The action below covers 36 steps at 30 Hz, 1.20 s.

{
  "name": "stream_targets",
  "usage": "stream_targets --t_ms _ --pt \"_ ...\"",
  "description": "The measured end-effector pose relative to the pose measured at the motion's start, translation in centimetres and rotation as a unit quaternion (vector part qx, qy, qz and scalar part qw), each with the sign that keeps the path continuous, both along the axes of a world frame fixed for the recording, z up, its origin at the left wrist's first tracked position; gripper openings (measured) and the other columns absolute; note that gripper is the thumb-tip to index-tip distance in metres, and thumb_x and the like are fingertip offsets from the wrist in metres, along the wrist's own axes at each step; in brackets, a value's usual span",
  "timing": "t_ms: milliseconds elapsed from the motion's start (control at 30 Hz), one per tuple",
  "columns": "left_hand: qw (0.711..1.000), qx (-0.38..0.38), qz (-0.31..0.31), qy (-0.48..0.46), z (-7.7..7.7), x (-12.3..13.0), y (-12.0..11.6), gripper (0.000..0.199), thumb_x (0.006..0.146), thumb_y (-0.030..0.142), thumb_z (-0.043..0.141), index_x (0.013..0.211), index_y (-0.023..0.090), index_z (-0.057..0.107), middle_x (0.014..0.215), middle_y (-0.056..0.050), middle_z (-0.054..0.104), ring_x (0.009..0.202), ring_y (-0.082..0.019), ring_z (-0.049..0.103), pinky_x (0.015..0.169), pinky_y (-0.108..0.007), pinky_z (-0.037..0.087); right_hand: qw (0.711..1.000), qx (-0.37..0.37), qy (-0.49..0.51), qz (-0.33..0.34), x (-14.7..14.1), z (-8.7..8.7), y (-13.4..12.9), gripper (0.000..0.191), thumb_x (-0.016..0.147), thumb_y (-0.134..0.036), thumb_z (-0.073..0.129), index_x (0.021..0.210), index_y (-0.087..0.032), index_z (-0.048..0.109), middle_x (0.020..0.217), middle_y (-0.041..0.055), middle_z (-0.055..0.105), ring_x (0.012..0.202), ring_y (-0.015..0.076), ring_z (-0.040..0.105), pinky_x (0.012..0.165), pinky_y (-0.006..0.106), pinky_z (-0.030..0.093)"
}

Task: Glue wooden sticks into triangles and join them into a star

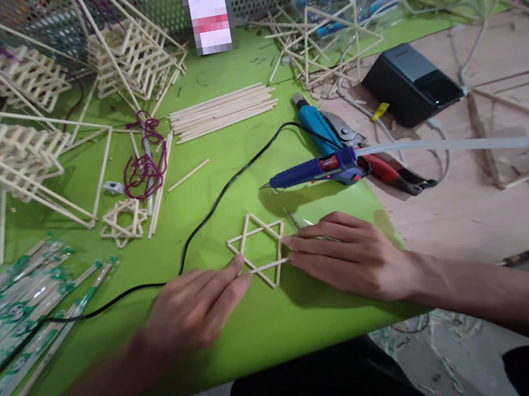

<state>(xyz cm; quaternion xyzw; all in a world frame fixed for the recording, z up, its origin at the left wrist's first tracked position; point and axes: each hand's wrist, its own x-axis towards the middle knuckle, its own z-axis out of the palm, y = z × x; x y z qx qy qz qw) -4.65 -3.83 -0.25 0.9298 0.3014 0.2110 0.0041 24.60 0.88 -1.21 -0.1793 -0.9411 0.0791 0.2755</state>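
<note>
On the green table lies a six-pointed star of thin wooden sticks (269, 266), flat, near the front edge. My left hand (196, 304) pinches its left corner between thumb and fingers. At the star's right side, my right hand (350, 254) has its fingertips pressed together on the corner. A thin pointed thing (299, 218), partly hidden, lies by the right hand's fingers; I cannot make out its kind. Beyond the star rests a blue glue gun (311, 171), with a long translucent glue stick (448, 144) sticking out of its back end.
Behind are a bundle of sticks (224, 110), purple cord (146, 160), a small star stack (124, 223) and larger stick frames (125, 66). Wrapped chopsticks (21, 320) lie left. Red-handled pliers (386, 171) and a black box (413, 85) stand right. A black cable (214, 203) crosses the table.
</note>
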Motion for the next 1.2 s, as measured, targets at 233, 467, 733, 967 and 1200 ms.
stream_targets --t_ms 233,467,733,967,1200 --pt "0.999 0.023 -0.012 0.029 0.43 0.08 0.05 0.017 0.095 0.003 0.054 0.102 0.01 0.068 0.109 -0.009 0.075 0.083 -0.015 0.072 0.067 -0.028 0.055 1.0 0.002 -0.005 0.003 -0.14 0.13 -0.02 0.017 0.093 -0.01 0.061 0.107 -0.008 0.07 0.118 0.0132 0.073 0.105 0.0226 0.069 0.083 0.038 0.057" --pt "0.999 0.012 -0.006 0.035 0.27 -0.09 -0.09 0.017 0.093 0.003 0.056 0.104 0.01 0.067 0.112 -0.009 0.074 0.084 -0.016 0.072 0.068 -0.029 0.055 1.0 0.004 -0.004 0.001 -0.12 0.19 -0.05 0.017 0.093 -0.01 0.06 0.106 -0.008 0.07 0.117 0.0134 0.073 0.103 0.0227 0.07 0.082 0.038 0.058" --pt "0.999 0.023 -0.012 0.036 0.04 -0.2 0.11 0.022 0.094 0.004 0.052 0.107 0.011 0.068 0.115 -0.009 0.073 0.081 -0.014 0.071 0.069 -0.026 0.055 1.0 0.007 -0.001 -0.001 -0.05 0.05 -0.03 0.017 0.093 -0.011 0.061 0.107 -0.01 0.07 0.118 0.012 0.073 0.105 0.0215 0.07 0.082 0.037 0.058" --pt "0.999 0.019 -0.017 0.035 -0.05 -0.29 0.04 0.021 0.094 0.005 0.053 0.107 0.011 0.068 0.114 -0.01 0.073 0.079 -0.015 0.07 0.066 -0.028 0.054 1.0 0.003 -0.001 -0.002 -0.02 0.09 -0.06 0.017 0.089 -0.009 0.066 0.106 -0.008 0.071 0.116 0.0126 0.073 0.105 0.0224 0.07 0.082 0.038 0.058" --pt "0.999 0.029 -0.012 0.025 -0.03 -0.1 0.21 0.019 0.094 0.005 0.055 0.107 0.011 0.068 0.111 -0.009 0.074 0.078 -0.014 0.068 0.066 -0.027 0.053 1.0 0.011 -0.006 -0.005 -0.02 0.02 -0.06 0.019 0.09 -0.01 0.065 0.108 -0.011 0.071 0.118 0.0111 0.073 0.106 0.0212 0.069 0.083 0.037 0.058"
